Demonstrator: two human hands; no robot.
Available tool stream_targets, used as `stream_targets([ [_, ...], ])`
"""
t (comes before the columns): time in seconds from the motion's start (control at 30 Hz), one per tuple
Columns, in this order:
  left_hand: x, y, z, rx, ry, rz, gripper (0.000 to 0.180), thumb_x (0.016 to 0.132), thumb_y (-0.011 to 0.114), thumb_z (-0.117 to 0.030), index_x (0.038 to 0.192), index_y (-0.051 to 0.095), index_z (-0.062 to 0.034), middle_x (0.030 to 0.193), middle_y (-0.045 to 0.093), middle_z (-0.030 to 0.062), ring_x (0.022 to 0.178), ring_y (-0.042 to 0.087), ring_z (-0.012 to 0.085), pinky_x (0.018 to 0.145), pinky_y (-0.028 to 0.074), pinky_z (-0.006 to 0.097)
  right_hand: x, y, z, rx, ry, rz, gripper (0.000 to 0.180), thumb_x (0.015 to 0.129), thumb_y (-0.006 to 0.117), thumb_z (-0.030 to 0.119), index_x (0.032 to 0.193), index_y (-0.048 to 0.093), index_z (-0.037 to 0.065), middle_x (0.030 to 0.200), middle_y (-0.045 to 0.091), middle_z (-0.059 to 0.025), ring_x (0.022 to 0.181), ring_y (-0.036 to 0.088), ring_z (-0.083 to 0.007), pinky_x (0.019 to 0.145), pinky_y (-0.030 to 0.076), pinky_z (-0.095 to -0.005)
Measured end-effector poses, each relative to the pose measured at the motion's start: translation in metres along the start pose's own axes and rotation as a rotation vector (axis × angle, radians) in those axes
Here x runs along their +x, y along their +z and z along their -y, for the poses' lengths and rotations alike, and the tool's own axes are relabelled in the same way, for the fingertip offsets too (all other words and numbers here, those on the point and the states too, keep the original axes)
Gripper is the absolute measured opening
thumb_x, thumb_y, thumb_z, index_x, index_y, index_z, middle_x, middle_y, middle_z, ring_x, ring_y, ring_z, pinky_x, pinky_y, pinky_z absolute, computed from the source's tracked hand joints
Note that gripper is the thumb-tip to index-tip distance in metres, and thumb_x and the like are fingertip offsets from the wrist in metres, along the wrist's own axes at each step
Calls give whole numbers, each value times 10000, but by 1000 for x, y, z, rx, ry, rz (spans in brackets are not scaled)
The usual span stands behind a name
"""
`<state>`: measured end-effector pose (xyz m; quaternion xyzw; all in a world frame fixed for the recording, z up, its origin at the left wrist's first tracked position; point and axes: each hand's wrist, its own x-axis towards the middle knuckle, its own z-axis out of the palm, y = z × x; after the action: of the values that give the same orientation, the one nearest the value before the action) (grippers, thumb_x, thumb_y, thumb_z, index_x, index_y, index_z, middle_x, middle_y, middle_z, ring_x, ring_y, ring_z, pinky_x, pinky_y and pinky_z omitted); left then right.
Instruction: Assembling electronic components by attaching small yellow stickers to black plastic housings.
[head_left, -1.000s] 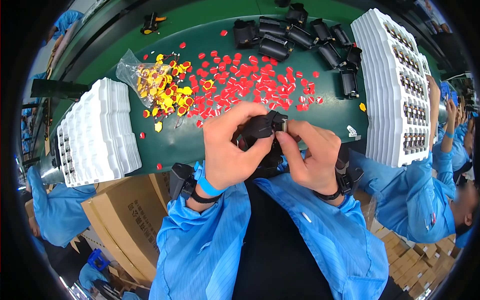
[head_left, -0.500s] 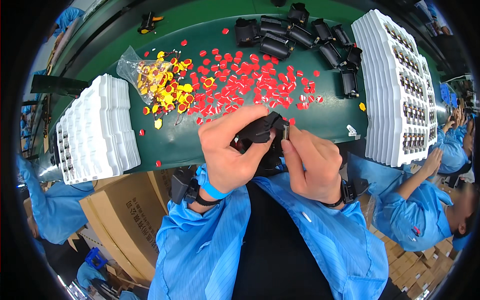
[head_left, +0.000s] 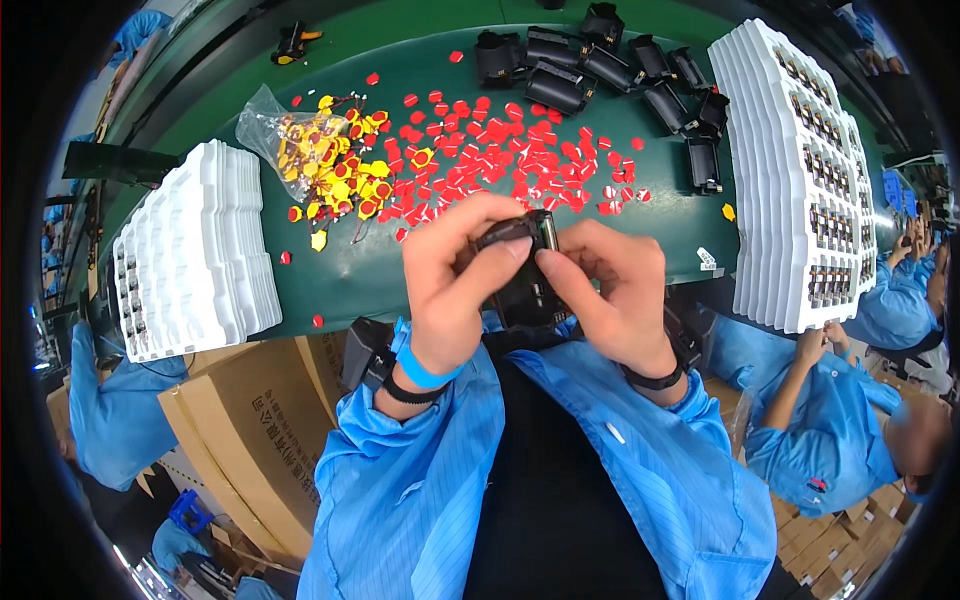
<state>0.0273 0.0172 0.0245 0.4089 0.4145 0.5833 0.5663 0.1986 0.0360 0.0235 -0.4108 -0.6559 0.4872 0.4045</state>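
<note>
A dark green table (head_left: 345,275) spans the scene, with a large cardboard box (head_left: 225,430) at its near left. A stack of white trays (head_left: 225,245) stands at the left end; a taller stack (head_left: 750,200) stands at the right, its face showing rows of small metallic parts (head_left: 826,225).

At the near centre, the left hand (head_left: 450,275) wraps the left side of a held black housing (head_left: 518,300), its thumb pressed on the upper part. The right hand (head_left: 620,295) pinches the right edge between thumb and bent fingers, beside a slender silvery piece (head_left: 549,230). The held housing is thus between both hands, over the table's near edge.

Work on this unit appears under way rather than complete; whether the silvery piece is fully seated cannot be told. A group of other black housings (head_left: 557,88) lies at the far right, out of the hands; which of these are finished is not discernible.

Far left of centre, a clear plastic bag (head_left: 262,140) adjoins a heap of yellow wired pieces (head_left: 345,170). Red discs (head_left: 480,160), the smallest items, lie loose across the middle, apparently still to be used.
</note>
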Motion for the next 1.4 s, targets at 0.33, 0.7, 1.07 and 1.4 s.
stream_targets([
  [0.33, 6, -5, 16, 390, 148, -20, 186, 848, 670, -14, 1029, 649, 23, 814, 677, 35, 766, 634, 72, 657, 493, 240, 7, -5, -12, -34, 48, 67, 111, 841, 717, 3, 802, 618, -29, 647, 627, -62, 531, 565, -58, 462, 395, -251],
  [0.7, 6, -41, 28, -232, 157, 191, 298, 855, 729, -109, 1092, 643, 51, 970, 680, 122, 891, 654, 179, 797, 525, 297, -2, 32, 30, -570, -538, -156, 233, 736, 821, 38, 878, 649, -30, 679, 590, -104, 530, 588, -224, 475, 454, -291],
  [1.07, 6, -42, 35, -361, 151, 179, 371, 815, 745, -134, 1111, 607, 41, 912, 675, 148, 839, 647, 228, 794, 527, 363, -1, 43, 29, -639, -653, -230, 217, 771, 763, 49, 868, 615, -77, 681, 541, -119, 532, 559, -234, 456, 454, -330],
  [1.4, -7, -31, -3, 446, 489, -141, 530, 836, 682, 29, 1327, 491, 86, 1143, 657, 186, 895, 656, 202, 773, 508, 301, 103, -28, 19, -533, -518, -237, 103, 782, 688, 56, 740, 603, 17, 598, 529, -117, 507, 561, -292, 479, 427, -377],
])
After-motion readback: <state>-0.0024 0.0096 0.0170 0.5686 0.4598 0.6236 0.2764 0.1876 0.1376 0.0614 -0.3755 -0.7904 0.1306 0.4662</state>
